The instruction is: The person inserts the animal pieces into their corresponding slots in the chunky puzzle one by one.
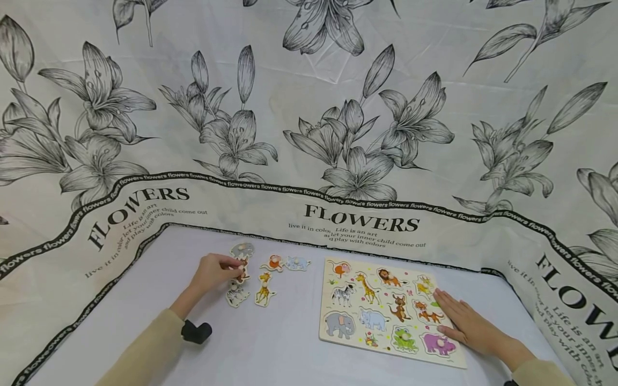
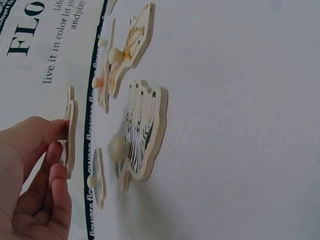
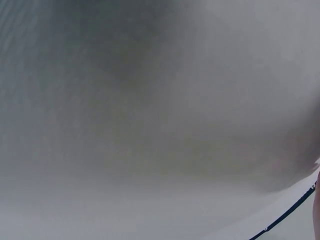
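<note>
My left hand point(image 1: 214, 273) pinches a brown animal puzzle piece point(image 1: 243, 269) between thumb and fingertips. In the left wrist view that wooden piece point(image 2: 71, 135) is edge-on, raised off the table. Around it lie an elephant piece point(image 1: 242, 250) and a zebra piece point(image 1: 236, 295), whose round knob faces up. A wooden animal puzzle board point(image 1: 333, 335) lies to the right. My right hand point(image 1: 470, 321) rests on its right edge, fingers extended. The right wrist view is mostly blurred pale surface.
Right of the left hand lie a monkey piece point(image 1: 275, 262), a rhino piece point(image 1: 297, 262) and a giraffe piece point(image 1: 264, 289). On the board, a frog point(image 1: 404, 339) and a purple hippo point(image 1: 438, 344) show knobs. Flower-printed cloth point(image 1: 260, 214) rises behind the white table.
</note>
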Action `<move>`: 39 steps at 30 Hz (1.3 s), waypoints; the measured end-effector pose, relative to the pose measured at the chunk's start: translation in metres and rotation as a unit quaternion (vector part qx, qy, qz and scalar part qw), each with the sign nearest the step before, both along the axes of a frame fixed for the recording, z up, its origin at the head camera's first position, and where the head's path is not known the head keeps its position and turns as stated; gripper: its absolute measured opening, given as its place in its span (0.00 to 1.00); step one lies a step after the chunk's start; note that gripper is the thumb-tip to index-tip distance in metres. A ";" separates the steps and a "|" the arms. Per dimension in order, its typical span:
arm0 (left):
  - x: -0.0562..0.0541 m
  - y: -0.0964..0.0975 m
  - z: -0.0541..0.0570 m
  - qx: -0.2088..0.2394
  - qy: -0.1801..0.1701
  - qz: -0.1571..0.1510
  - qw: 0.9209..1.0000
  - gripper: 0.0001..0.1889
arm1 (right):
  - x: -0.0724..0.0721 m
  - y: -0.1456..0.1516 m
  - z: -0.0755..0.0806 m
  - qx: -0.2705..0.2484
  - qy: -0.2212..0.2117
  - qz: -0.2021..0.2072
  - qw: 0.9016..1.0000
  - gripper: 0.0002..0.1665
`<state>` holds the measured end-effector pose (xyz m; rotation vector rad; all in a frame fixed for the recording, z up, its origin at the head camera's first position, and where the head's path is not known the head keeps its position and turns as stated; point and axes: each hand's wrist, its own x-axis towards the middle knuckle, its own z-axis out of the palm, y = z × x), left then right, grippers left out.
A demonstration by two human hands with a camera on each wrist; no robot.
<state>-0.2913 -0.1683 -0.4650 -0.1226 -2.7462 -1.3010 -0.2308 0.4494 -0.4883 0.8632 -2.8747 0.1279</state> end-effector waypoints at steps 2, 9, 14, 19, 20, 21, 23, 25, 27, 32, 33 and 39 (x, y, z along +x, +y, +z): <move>0.001 0.003 0.001 -0.004 0.000 -0.004 1.000 0.11 | 0.000 0.000 0.000 0.002 0.006 0.003 1.000 0.45; 0.003 0.016 0.006 0.008 0.001 -0.027 1.000 0.10 | 0.000 0.002 -0.001 0.010 0.014 0.008 1.000 0.45; 0.004 0.027 0.008 0.009 0.002 -0.026 1.000 0.09 | 0.000 0.003 -0.003 0.012 0.017 0.008 1.000 0.45; 0.006 0.037 0.009 0.014 0.010 -0.038 0.999 0.09 | 0.000 0.004 -0.003 0.015 0.027 0.013 0.999 0.45; 0.006 0.039 0.009 0.016 0.013 -0.042 0.999 0.09 | 0.000 0.003 -0.003 0.014 0.028 0.011 0.999 0.45; 0.007 0.041 0.010 0.019 0.014 -0.044 0.999 0.08 | 0.000 0.003 -0.003 0.015 0.028 0.012 0.999 0.45; 0.008 0.045 0.011 0.023 0.017 -0.048 0.998 0.08 | 0.000 0.003 -0.002 0.019 0.028 0.013 0.999 0.45; 0.009 0.050 0.012 0.024 0.019 -0.052 0.998 0.08 | 0.000 0.002 -0.002 0.018 0.026 0.010 0.999 0.45; 0.009 0.054 0.012 0.027 0.024 -0.059 0.998 0.07 | 0.000 0.001 -0.001 0.019 0.026 0.010 0.999 0.45; 0.010 0.066 0.014 0.043 0.028 -0.072 0.996 0.07 | 0.001 0.001 0.000 0.020 0.032 0.011 0.999 0.46; 0.010 0.068 0.014 0.048 0.025 -0.073 0.996 0.07 | 0.001 0.000 0.001 0.020 0.033 0.012 0.999 0.46; 0.010 0.080 0.014 0.072 0.012 -0.085 0.994 0.06 | 0.001 -0.001 0.001 0.017 0.030 0.013 0.999 0.46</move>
